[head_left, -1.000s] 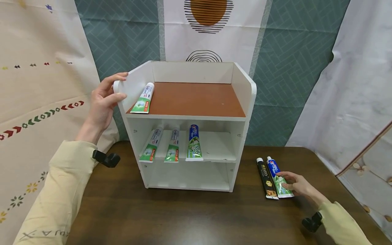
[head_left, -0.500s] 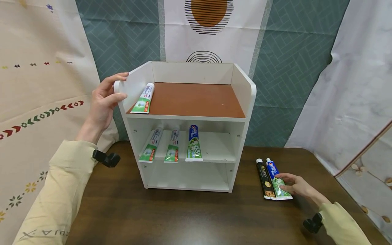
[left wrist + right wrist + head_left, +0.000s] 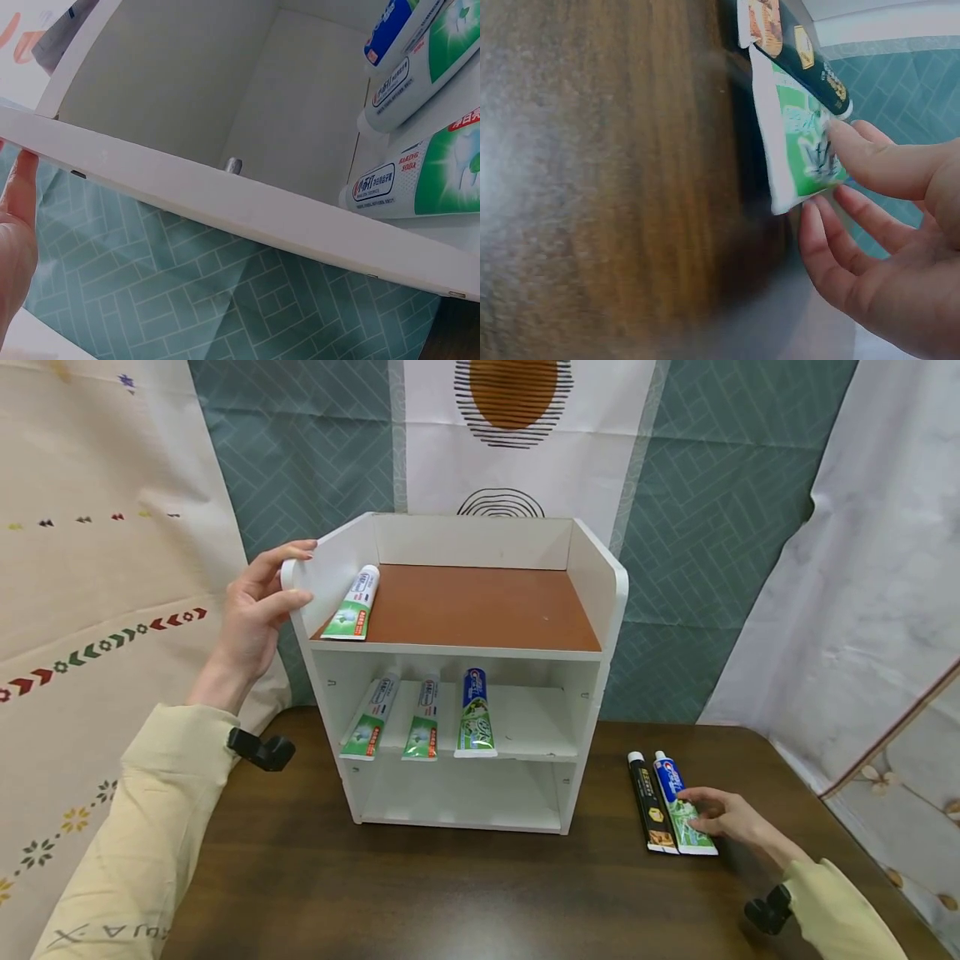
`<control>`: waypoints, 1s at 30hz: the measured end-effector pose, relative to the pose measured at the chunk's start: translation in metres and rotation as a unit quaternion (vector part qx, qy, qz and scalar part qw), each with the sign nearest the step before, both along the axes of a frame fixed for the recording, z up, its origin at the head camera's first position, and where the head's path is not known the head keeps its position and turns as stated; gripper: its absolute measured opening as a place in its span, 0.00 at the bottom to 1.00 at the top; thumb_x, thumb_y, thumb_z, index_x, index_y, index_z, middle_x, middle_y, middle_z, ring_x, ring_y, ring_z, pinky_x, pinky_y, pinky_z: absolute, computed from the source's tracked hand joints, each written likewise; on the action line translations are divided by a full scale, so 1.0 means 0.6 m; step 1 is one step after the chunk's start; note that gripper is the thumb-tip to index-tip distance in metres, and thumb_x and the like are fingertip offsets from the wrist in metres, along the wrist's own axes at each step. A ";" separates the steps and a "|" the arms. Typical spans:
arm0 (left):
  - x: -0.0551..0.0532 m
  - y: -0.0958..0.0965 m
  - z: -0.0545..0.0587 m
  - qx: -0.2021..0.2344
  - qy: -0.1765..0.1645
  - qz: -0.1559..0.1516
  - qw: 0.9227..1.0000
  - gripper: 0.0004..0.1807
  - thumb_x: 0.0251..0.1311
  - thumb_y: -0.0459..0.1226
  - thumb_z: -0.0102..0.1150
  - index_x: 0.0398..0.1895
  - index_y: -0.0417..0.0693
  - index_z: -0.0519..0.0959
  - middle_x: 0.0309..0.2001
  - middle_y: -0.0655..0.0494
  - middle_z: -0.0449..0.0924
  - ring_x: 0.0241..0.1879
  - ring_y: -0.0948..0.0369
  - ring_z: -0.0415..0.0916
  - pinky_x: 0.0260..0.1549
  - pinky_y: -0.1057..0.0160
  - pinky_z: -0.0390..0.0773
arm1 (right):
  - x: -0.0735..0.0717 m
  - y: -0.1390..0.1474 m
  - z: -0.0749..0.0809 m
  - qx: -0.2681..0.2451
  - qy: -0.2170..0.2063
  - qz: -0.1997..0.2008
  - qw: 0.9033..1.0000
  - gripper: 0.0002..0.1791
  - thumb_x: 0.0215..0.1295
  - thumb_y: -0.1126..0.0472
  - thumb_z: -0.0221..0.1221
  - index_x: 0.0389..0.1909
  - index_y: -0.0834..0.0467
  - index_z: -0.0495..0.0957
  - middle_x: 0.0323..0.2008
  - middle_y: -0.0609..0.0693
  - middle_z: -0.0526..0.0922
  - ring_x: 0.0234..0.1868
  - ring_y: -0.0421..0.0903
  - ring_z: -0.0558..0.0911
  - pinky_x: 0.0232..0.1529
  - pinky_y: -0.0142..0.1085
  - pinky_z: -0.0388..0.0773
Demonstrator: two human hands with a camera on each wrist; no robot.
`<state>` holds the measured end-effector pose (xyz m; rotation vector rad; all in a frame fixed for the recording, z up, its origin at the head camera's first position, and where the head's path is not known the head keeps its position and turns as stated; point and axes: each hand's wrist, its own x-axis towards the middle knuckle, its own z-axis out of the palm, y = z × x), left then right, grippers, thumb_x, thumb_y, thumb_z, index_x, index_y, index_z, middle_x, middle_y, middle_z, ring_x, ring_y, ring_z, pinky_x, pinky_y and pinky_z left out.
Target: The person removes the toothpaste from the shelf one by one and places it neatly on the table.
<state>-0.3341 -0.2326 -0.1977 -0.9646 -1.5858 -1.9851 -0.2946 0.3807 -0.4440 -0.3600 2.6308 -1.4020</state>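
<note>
My left hand grips the upper left side panel of a white shelf unit, thumb on the near side and fingers over the edge. On the table to the right, my right hand pinches a blue-and-green toothpaste tube near its flat end. The right wrist view has the thumb over that tube's green face and the fingers along its side. A black toothpaste tube lies just left of it, cap pointing away. One white-and-green toothpaste tube lies on the brown top level.
On the middle level lie two white-and-green tubes, the left one and the centre one, plus a blue-and-green tube. The brown table extends in front. Patterned cloths hang behind and at both sides.
My right hand has shifted the blue-and-green tube left against the black one, then slightly back, leaving a narrow gap near the caps. My left hand keeps its place on the shelf unit.
</note>
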 end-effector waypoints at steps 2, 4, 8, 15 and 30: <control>0.000 0.000 0.000 -0.002 0.002 -0.001 1.000 0.18 0.53 0.22 0.51 0.47 0.42 0.77 0.58 0.47 0.66 0.53 0.51 0.62 0.41 0.63 0.70 | 0.001 0.000 0.004 0.009 0.019 0.001 1.000 0.26 0.54 0.66 0.62 0.51 0.73 0.68 0.49 0.71 0.68 0.36 0.53 0.74 0.30 0.37 0.74; 0.000 0.000 0.001 -0.004 0.005 -0.003 1.000 0.18 0.53 0.22 0.51 0.47 0.42 0.77 0.58 0.47 0.66 0.52 0.51 0.62 0.41 0.64 0.70 | 0.000 -0.003 0.012 0.012 0.045 -0.003 0.999 0.24 0.54 0.67 0.61 0.50 0.74 0.68 0.49 0.72 0.68 0.37 0.55 0.75 0.31 0.38 0.74; 0.000 -0.001 0.001 -0.004 0.008 -0.006 1.000 0.19 0.53 0.22 0.50 0.47 0.42 0.77 0.58 0.47 0.66 0.51 0.51 0.63 0.40 0.64 0.71 | -0.003 -0.014 0.037 -0.018 0.070 -0.025 0.997 0.22 0.56 0.70 0.59 0.49 0.76 0.68 0.46 0.72 0.71 0.38 0.54 0.77 0.33 0.42 0.76; 0.001 -0.002 -0.002 -0.009 0.009 0.002 1.000 0.18 0.53 0.22 0.51 0.47 0.42 0.77 0.58 0.47 0.66 0.51 0.51 0.63 0.40 0.64 0.70 | -0.011 -0.048 0.113 -0.058 0.105 0.009 0.993 0.19 0.60 0.70 0.56 0.49 0.77 0.67 0.44 0.66 0.74 0.38 0.41 0.79 0.34 0.41 0.76; 0.003 -0.003 -0.004 -0.021 0.010 0.014 1.000 0.19 0.53 0.22 0.51 0.48 0.44 0.77 0.59 0.47 0.65 0.53 0.50 0.62 0.41 0.63 0.70 | -0.028 -0.150 0.337 -0.019 0.187 0.039 0.981 0.18 0.64 0.61 0.54 0.51 0.67 0.71 0.47 0.54 0.76 0.42 0.43 0.76 0.37 0.35 0.75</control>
